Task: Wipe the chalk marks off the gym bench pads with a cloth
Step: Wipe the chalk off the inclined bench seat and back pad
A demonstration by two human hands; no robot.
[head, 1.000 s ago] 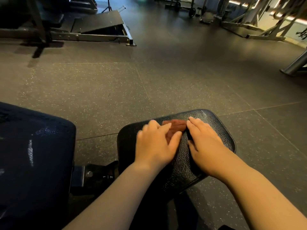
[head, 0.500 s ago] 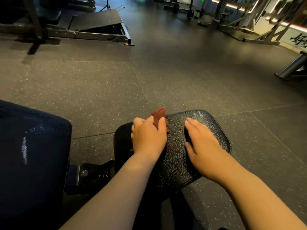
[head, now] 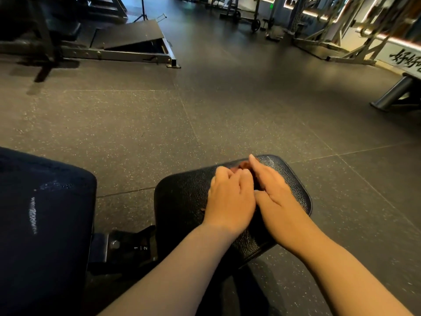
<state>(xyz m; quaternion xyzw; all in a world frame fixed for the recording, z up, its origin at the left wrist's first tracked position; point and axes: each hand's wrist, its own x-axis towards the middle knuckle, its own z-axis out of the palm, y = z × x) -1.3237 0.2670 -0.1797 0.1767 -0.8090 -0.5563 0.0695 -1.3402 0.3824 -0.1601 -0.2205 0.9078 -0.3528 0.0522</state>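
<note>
A: Status?

B: Mid-wipe, prob. Cloth [head: 244, 165] sits at the far end of the seat pad [head: 182, 197]. Only a reddish bit shows betw. the two hands.

A: Hands?

B: Left hand [head: 229, 199] is on the pad, fingers [head: 222, 173] curled, bunched round the cloth's near edge. Right hand [head: 280, 195] lies flat just beside it, touching the left. Its fingers [head: 262, 169] are straight and pressed together, tips by the cloth. Can't tell if they're on the cloth or the pad.

A: Done so far?

B: Hard to call. Seat pad has pale lines all over, could be cracked vinyl or chalk, can't tell which. Its left half looks dark, no obvious white.

A: Left to do?

B: Back pad [head: 57, 224] at least. It has a white streak [head: 33, 216] plus a pale smear above it, no cloth near. Est. well under half done.

A: Containers? Bucket, spray?

B: None in view. Just floor [head: 205, 110], the bracket [head: 127, 247] betw. the pads, and other gym kit far off.
</note>
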